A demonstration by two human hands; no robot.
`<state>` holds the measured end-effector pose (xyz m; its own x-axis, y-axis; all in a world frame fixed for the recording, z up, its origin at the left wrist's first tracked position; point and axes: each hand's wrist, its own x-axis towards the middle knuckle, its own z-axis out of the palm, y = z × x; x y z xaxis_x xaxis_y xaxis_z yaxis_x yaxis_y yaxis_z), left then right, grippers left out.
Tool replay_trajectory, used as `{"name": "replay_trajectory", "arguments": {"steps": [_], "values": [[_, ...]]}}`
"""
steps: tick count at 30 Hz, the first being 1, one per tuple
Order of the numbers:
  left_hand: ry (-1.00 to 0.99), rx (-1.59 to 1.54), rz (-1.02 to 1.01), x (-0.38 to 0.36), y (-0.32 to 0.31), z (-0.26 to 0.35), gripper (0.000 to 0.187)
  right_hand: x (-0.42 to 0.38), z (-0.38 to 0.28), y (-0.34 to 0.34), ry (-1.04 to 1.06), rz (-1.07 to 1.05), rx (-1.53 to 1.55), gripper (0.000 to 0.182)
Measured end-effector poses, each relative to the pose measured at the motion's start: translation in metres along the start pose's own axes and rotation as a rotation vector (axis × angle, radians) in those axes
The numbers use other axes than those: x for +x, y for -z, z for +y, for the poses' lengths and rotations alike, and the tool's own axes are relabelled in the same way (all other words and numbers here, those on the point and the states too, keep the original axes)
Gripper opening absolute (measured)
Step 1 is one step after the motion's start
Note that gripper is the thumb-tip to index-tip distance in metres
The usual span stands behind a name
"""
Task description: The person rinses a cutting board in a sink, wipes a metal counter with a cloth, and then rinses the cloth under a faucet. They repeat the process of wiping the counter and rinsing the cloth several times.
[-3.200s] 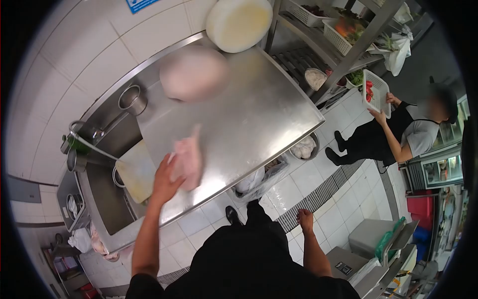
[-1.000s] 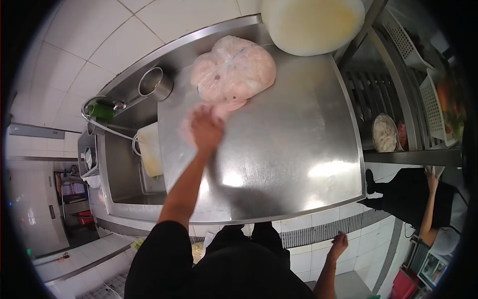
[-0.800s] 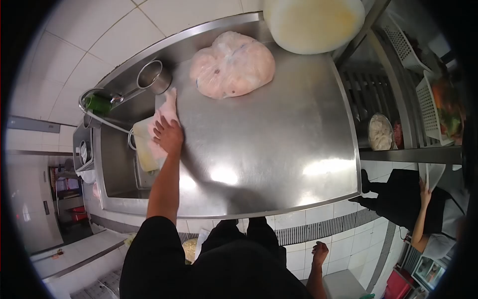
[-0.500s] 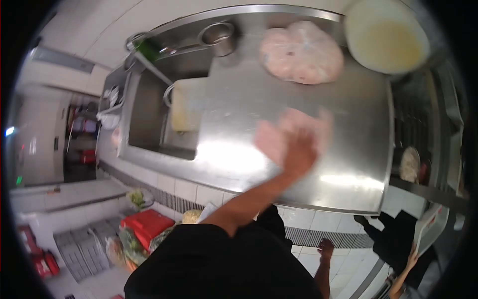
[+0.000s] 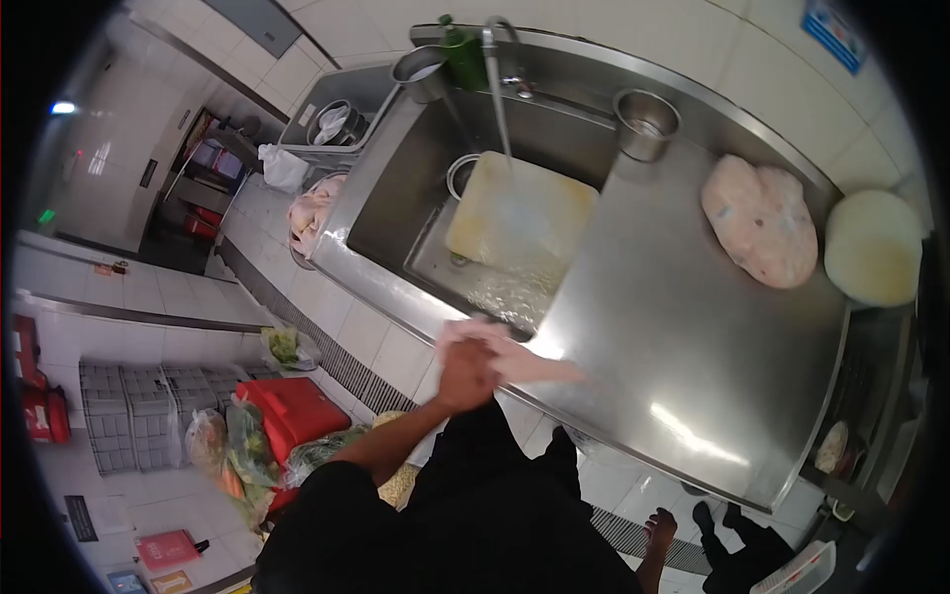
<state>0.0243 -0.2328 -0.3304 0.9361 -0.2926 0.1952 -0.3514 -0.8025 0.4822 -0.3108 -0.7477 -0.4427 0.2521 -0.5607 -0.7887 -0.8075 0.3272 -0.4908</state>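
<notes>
My left hand [image 5: 467, 374] is closed around a pink cloth [image 5: 534, 366], held over the front edge of the steel counter [image 5: 683, 346] near the sink's corner. The cloth is bunched in the fingers, and one end trails to the right, slightly blurred. Low at my right side hangs my right hand [image 5: 659, 530], with nothing in it and its fingers loosely apart. In the sink [image 5: 381, 223] a yellowed white cutting board [image 5: 480, 213] lies under water running from the tap [image 5: 492, 45].
A steel pot [image 5: 646, 124], a pale pink plastic-wrapped bundle [image 5: 757, 223] and a round whitish board [image 5: 871, 247] line the counter's back. A green bottle [image 5: 462, 59] stands behind the sink. Red container [image 5: 292, 421] and bagged vegetables are at lower left; a co-worker's dark-clothed legs [image 5: 742, 549] at lower right.
My left hand has lifted the pink cloth from the countertop and brought it left to the counter's front edge. My view has swung left, showing more of the sink and running tap.
</notes>
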Motion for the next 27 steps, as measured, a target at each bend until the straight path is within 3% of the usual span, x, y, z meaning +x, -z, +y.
{"name": "replay_trajectory", "arguments": {"steps": [1, 3, 4, 6, 8, 10, 11, 14, 16, 19, 20, 21, 23, 24, 25, 27], "values": [[0.160, 0.123, 0.050, -0.011, 0.012, -0.055, 0.042, -0.012, -0.001, -0.015, -0.011, 0.022, -0.003, 0.030], [0.169, 0.299, 0.126, 0.003, 0.071, -0.140, 0.043, -0.038, -0.007, -0.048, -0.027, 0.029, -0.004, 0.030], [0.314, 0.350, 0.116, 0.008, 0.087, -0.188, 0.043, -0.050, -0.011, -0.065, -0.057, 0.033, -0.003, 0.030], [0.398, 0.443, 0.284, 0.031, 0.119, -0.263, 0.040, -0.078, -0.016, -0.100, 0.004, -0.047, -0.035, 0.030], [0.650, 0.524, 0.331, 0.063, 0.145, -0.322, 0.039, -0.114, -0.039, -0.142, -0.006, -0.089, -0.122, 0.030], [0.707, 0.589, 0.452, 0.098, 0.159, -0.342, 0.031, -0.136, -0.052, -0.167, 0.009, -0.209, -0.219, 0.029], [0.692, 0.597, 0.518, 0.116, 0.158, -0.349, 0.029, -0.153, -0.064, -0.181, 0.012, -0.186, -0.208, 0.029], [0.722, 0.553, 0.514, 0.179, 0.141, -0.352, 0.026, -0.220, -0.140, -0.234, -0.050, -0.426, -0.297, 0.032], [0.567, 0.443, 0.484, 0.226, 0.124, -0.336, 0.024, -0.249, -0.195, -0.279, 0.033, -0.565, -0.257, 0.031], [0.270, -0.169, 0.450, 0.292, 0.006, -0.335, 0.029, -0.258, -0.264, -0.361, 0.275, -0.572, -0.400, 0.030], [0.301, -0.354, 0.267, 0.315, -0.008, -0.311, 0.028, -0.250, -0.281, -0.387, 0.343, -0.593, -0.395, 0.026], [0.305, -0.482, 0.249, 0.335, -0.045, -0.296, 0.028, -0.241, -0.297, -0.413, 0.436, -0.581, -0.424, 0.022], [0.352, -0.550, 0.032, 0.369, -0.049, -0.249, 0.028, -0.237, -0.325, -0.460, 0.543, -0.554, -0.445, 0.023], [0.499, -0.664, 0.010, 0.389, -0.053, -0.230, 0.027, -0.237, -0.336, -0.478, 0.531, -0.563, -0.440, 0.023], [0.519, -0.658, 0.027, 0.404, -0.054, -0.219, 0.027, -0.237, -0.346, -0.493, 0.522, -0.568, -0.432, 0.023], [0.367, -0.532, -0.123, 0.422, -0.027, -0.191, 0.024, -0.232, -0.359, -0.512, 0.548, -0.579, -0.477, 0.022]]}}
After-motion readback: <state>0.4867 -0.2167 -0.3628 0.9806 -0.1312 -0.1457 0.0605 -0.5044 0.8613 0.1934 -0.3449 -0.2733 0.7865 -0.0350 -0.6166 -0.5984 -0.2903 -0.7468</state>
